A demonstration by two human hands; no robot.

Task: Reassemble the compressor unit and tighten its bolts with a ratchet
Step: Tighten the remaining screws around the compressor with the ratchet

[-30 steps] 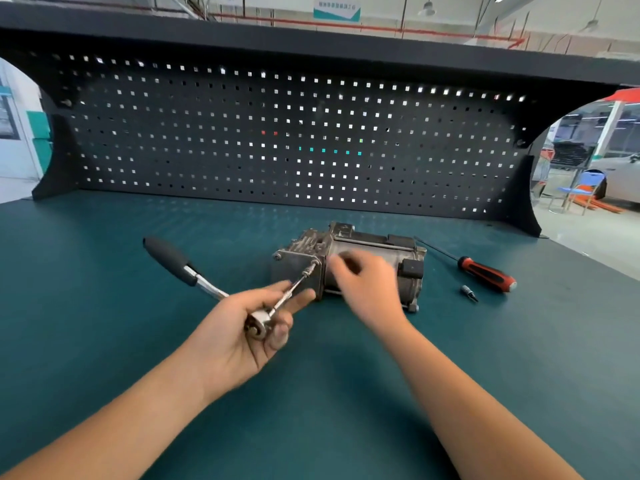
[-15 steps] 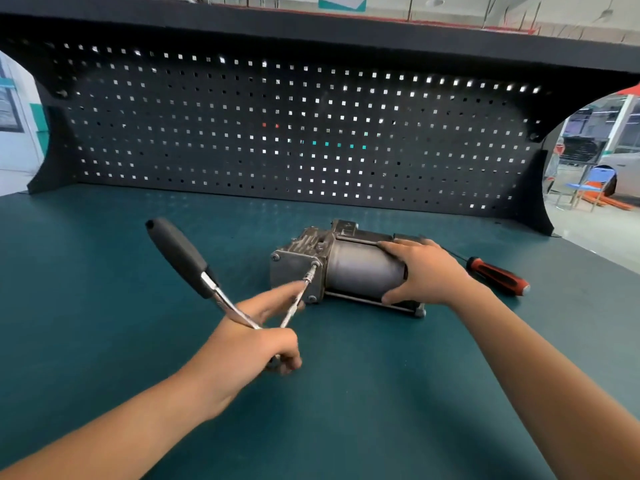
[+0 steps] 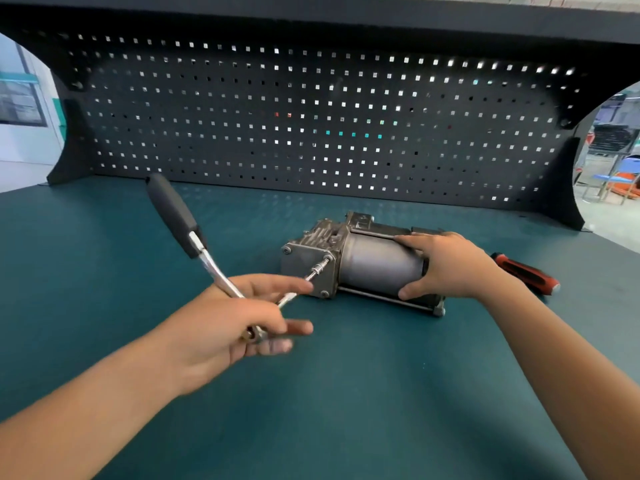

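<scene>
**Ratchet set on an end-plate bolt, compressor unit held on the bench**

The compressor unit (image 3: pixel 374 265) lies on its side on the green bench (image 3: pixel 346 393), a little right of centre and about midway between the near edge and the back. Its grey cylinder runs left to right. The square cast end plate faces left and toward the viewer, and the finned housing sits on the far side of that end. Two bolt heads (image 3: pixel 286 250) show at corners of the plate – one at the far left corner, one at the near right.

A thin extension bar (image 3: pixel 317 271) meets the plate at its upper right corner and slants down and left to the head of the ratchet (image 3: pixel 214 268). The ratchet's steel shank rises up and to the left from the head and ends in a black grip, which stands clear of the bench and tilts toward the far left.

The left hand (image 3: pixel 228 327) grasps the ratchet at its head. The lower fingers are wrapped round the head and the forefinger is stretched out along the extension bar toward the plate. Motion blur hides the finer detail of the fingers. The right hand (image 3: pixel 446 265) clasps the right part of the cylinder, fingers over the top and thumb on the near side.

Just right of that hand a screwdriver (image 3: pixel 526 275) with a red and black handle lies on the bench, partly hidden by the wrist. Along the far edge stands a black pegboard (image 3: pixel 311 116) – light shows through its square holes – with a dark shelf (image 3: pixel 346 15) across its top.
</scene>
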